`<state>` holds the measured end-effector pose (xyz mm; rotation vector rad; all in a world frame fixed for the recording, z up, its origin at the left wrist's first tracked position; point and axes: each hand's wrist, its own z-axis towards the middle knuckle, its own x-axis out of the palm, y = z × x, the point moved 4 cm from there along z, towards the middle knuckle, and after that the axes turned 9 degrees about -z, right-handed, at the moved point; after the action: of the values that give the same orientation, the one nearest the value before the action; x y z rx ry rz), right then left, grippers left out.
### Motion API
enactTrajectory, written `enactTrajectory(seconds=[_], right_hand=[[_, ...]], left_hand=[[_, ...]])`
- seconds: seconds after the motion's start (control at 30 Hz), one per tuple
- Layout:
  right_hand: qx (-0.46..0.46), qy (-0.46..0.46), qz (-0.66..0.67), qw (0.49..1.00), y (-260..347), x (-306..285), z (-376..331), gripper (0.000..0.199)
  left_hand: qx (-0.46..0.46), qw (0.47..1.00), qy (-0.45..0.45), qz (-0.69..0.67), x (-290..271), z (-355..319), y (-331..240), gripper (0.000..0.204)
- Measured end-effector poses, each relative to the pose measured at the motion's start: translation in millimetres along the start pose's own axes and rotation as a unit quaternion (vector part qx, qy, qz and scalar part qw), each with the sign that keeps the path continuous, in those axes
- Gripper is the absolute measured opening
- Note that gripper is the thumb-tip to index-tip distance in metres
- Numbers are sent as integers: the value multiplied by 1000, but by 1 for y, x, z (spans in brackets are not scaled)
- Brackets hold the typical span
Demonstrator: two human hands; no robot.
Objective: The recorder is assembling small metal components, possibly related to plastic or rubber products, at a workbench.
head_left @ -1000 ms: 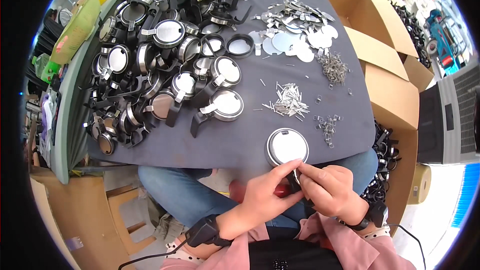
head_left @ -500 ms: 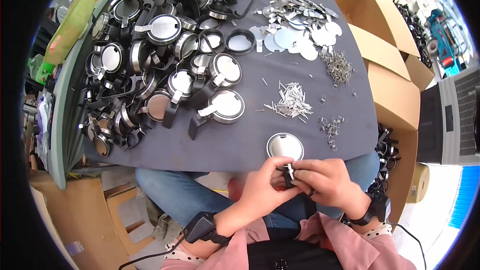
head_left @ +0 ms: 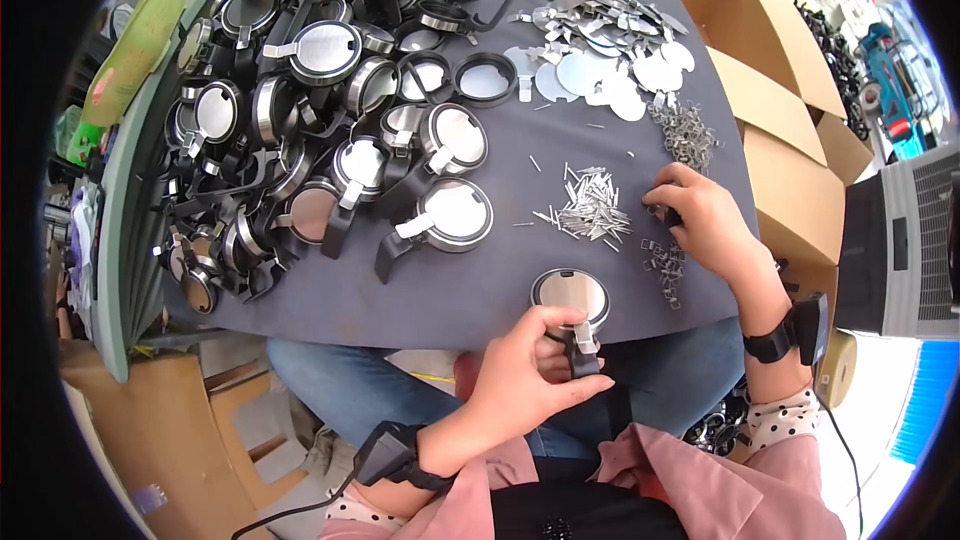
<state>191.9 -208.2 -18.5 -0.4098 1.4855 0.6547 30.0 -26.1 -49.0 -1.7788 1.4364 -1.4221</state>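
At the near table edge my left hand (head_left: 520, 365) is closed around the black handle of a round metal lid (head_left: 570, 292), its thumb stretched out along the handle's lower end. The lid's shiny disc with a black rim rests on the table, and a metal tab (head_left: 585, 338) runs from it onto the handle. Off to the right, my right hand (head_left: 700, 215) is over the small wire clips (head_left: 662, 265), fingers bent together. Something dark shows at those fingers; what they pinch is hidden. A pile of short metal pins (head_left: 592, 202) lies just left of that hand.
Finished-looking lids with black handles (head_left: 455, 215) heap over the table's left side. Flat metal discs with tabs (head_left: 575, 75) lie at the back right, beside tangled wire springs (head_left: 685, 135). Cardboard boxes (head_left: 790, 200) stand along the right edge.
My right hand has left the lid's handle and moved up and right to the small wire clips. My left hand stays at the handle, with its metal tab now more exposed.
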Motion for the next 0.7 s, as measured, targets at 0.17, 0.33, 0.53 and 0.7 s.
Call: enactTrajectory(seconds=[0.17,0.33,0.53,0.7], right_hand=[[26,15,52,998,-11,3,-5,22],[105,26,277,955,20,-14,-31,17],[119,-7,392,912,55,-24,-64,4],[104,-26,554,825,74,-23,-77,6]], left_hand=[[-2,1000,2,-26,2,2,-4,59],[6,999,-9,-41,2,1,-8,58],[26,999,-10,-45,6,-3,-12,56],[26,997,3,-79,14,-12,-13,55]])
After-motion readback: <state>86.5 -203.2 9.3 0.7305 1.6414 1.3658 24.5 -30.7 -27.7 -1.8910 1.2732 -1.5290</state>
